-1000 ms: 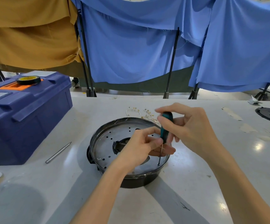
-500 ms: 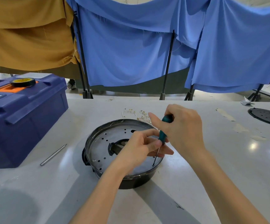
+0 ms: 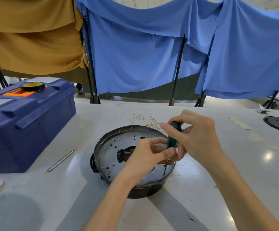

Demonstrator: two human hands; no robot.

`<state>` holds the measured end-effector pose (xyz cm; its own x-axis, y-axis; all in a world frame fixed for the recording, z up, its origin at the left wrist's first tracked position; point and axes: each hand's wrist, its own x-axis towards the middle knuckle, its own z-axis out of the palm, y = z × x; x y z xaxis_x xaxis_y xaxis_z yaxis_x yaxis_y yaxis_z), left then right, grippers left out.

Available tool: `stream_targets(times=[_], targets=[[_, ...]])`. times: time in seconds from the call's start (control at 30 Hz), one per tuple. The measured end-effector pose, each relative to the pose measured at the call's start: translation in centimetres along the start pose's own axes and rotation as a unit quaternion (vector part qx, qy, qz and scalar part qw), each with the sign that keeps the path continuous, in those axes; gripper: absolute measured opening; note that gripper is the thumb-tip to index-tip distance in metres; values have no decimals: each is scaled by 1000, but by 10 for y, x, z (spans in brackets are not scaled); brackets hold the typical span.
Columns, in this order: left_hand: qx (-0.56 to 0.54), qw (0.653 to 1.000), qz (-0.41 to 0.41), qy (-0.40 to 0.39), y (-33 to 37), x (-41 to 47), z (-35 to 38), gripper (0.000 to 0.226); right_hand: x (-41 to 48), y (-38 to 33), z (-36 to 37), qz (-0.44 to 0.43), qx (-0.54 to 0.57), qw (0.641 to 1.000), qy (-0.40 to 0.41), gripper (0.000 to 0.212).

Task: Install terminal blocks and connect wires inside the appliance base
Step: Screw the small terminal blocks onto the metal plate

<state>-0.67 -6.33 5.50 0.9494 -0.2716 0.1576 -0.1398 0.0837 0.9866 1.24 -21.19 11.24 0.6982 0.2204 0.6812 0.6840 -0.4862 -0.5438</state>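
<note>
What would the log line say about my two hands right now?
right hand: grips screwdriver handle | left hand: pinches screwdriver lower down | tip: on appliance base plate, near edge

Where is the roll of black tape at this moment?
In the head view, the roll of black tape lies flat on the orange inset in the lid of the blue toolbox, at the table's far left.

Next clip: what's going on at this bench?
A person works a green-handled screwdriver on the black appliance base. The right hand grips the handle; the left hand pinches it lower down, steadying it. Its tip sits at a hole near the edge of the base's perforated metal plate.
</note>
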Motion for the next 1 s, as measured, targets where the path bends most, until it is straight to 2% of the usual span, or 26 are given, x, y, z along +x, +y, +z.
stream_targets(times=[0.23,0.4,0.47,0.5,0.57,0.6,0.67,0.73,0.87,1.0], targets=[[-27,1000,6,-12,-1,4,3,18,2,-4,17,-8,-78,993,84,26],[-14,1000,2,-20,4,-2,4,24,-2,-11,39,13,-190,970,148,36],[-9,1000,2,-15,5,-2,5,27,0,-13,39,21,-206,968,142,39],[-10,1000,0,-10,6,-3,4,27,3,-13,35,18,-190,976,105,39],[-15,1000,-11,-7,6,-3,1,27,10,-12,21,42,-71,997,-7,30],[-18,1000,-15,-10,6,-3,0,26,12,-11,14,62,4,996,-58,20],[-16,1000,-17,-16,5,-3,-2,25,11,-6,4,70,87,988,-105,12],[-16,1000,-14,-18,4,-2,0,24,8,-2,2,46,97,989,-102,10],[-11,1000,6,18,6,-3,2,18,1,2,6,9,56,998,-33,5],[-10,1000,12,5,8,-4,2,18,-5,-1,17,-19,8,998,54,14]])
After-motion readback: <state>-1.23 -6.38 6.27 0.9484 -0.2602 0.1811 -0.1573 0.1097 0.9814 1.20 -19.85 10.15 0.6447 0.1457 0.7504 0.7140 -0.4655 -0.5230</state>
